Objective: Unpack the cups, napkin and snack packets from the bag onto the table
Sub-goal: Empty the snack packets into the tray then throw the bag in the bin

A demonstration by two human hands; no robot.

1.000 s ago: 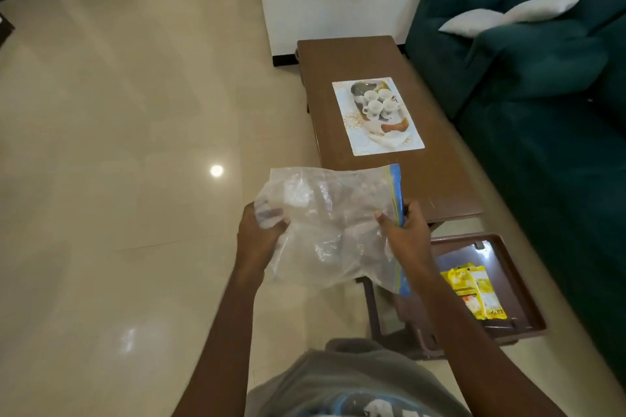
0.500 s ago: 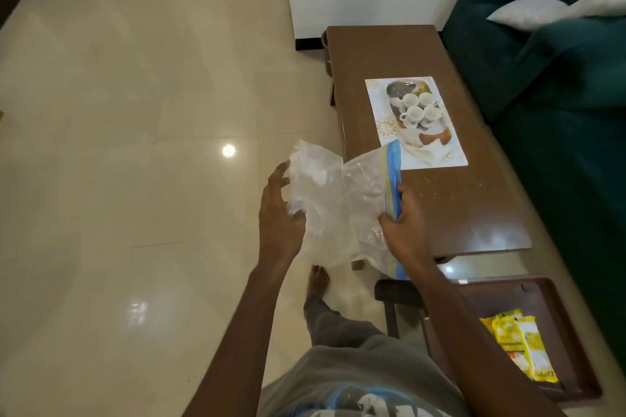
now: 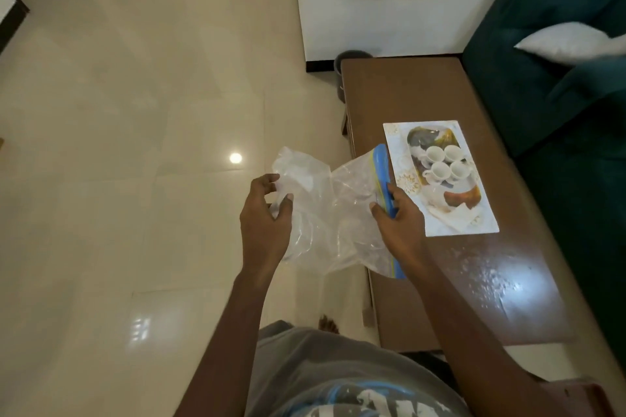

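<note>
Clear bag [image 3: 342, 210] gripped by left hand [image 3: 266, 223], right hand [image 3: 399, 223], beside table [image 3: 406, 105], sofa [image 3: 559, 105].

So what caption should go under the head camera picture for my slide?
Both hands, left hand and right hand, hold a clear zip bag beside the brown table.

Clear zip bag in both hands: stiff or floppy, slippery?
Probably floppy: the clear bag crumples and sags between the left hand and right hand. Likely light. Glossy film may slip; the blue zip edge looks firmer.
</note>
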